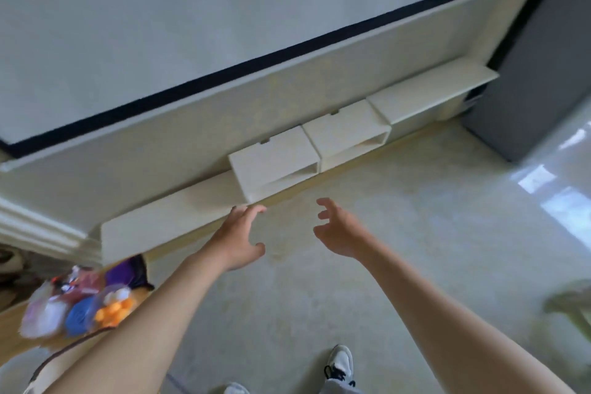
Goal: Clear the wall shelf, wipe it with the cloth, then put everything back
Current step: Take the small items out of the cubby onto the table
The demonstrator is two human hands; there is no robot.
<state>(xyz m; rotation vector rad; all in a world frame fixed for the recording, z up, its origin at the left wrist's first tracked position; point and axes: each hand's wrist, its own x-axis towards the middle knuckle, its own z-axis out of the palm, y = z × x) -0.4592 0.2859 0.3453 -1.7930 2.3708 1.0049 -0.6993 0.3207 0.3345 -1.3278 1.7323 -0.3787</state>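
wall shelf (160, 227) ran 8-to-2 o'clock, 12 o'clock of fingers; l hand (238, 240) nearer, r hand (340, 235) short; both fingers apart, empty.

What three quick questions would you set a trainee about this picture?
1. True or false: the left hand holds a cloth.
2. How many cream open-fronted boxes form the middle of the long cream wall shelf? A one, B two, C four.
3. Fill in: the blurred heap of colourful items lies on the person's ___ side.
Key: 1 false, it and the right hand are both empty; 2 B; 3 left.
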